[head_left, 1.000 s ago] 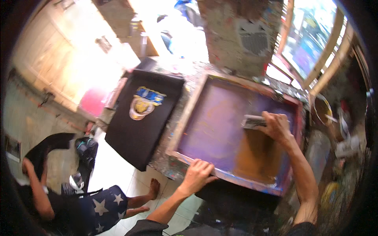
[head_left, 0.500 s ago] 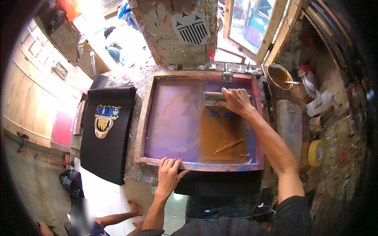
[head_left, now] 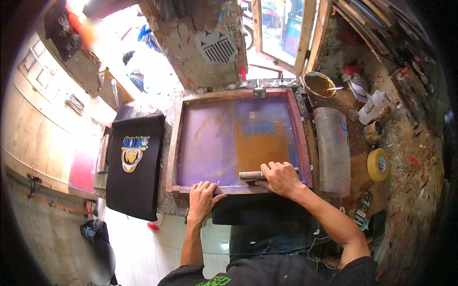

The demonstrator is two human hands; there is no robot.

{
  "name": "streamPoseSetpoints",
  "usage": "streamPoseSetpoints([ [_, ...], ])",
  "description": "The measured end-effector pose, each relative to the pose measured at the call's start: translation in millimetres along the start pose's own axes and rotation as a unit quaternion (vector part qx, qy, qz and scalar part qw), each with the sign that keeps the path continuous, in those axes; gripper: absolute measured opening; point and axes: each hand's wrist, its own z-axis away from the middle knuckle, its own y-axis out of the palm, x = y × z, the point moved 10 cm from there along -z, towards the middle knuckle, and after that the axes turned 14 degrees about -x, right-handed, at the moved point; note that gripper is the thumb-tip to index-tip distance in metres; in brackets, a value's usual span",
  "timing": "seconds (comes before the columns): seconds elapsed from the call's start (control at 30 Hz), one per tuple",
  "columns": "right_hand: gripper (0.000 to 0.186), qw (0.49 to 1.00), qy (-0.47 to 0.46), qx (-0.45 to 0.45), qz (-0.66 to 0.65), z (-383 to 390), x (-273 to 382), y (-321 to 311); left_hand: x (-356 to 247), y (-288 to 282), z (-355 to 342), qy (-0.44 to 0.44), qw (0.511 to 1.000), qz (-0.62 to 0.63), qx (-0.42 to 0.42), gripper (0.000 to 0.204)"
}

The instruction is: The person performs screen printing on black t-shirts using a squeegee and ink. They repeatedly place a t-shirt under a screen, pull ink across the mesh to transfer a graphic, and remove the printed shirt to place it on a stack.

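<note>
A wooden-framed printing screen (head_left: 207,143) with purple mesh lies on the table, hinged at its far side. Brown ink (head_left: 260,148) covers part of its right half, over a faint blue patch. My left hand (head_left: 202,198) has its fingers curled over the near edge of the frame. My right hand (head_left: 279,178) grips a squeegee (head_left: 250,175), held low across the mesh just inside the near edge. Dark cloth (head_left: 238,209) shows beneath the screen. To the left lies folded black fabric (head_left: 131,186) with a colourful printed design.
An ink tub (head_left: 316,83) with a utensil, a clear roll (head_left: 331,148), yellow tape (head_left: 377,164), a white bottle (head_left: 370,107) and a small can (head_left: 373,132) stand at the right. Stained table edge (head_left: 181,206), wooden post (head_left: 214,71), open window (head_left: 276,33), pink screen (head_left: 82,171) at left.
My right hand has pulled the squeegee from the far part of the mesh toward me, to the near edge. The view has straightened, and the co-worker's legs have left view.
</note>
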Motion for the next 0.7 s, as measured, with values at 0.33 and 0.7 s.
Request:
streamPoseSetpoints([
  [0.33,0.063,0.941,0.004,-0.315,0.121,-123.2,-4.6,-204.9,-40.8,-170.9,-91.7,0.106,0.811,-0.028,-0.574,0.046],
  [0.7,0.081,0.985,0.056,-0.132,0.094,-283.6,-41.9,-232.7,57.4,78.3,-89.2,0.053,0.981,-0.045,-0.180,0.035],
])
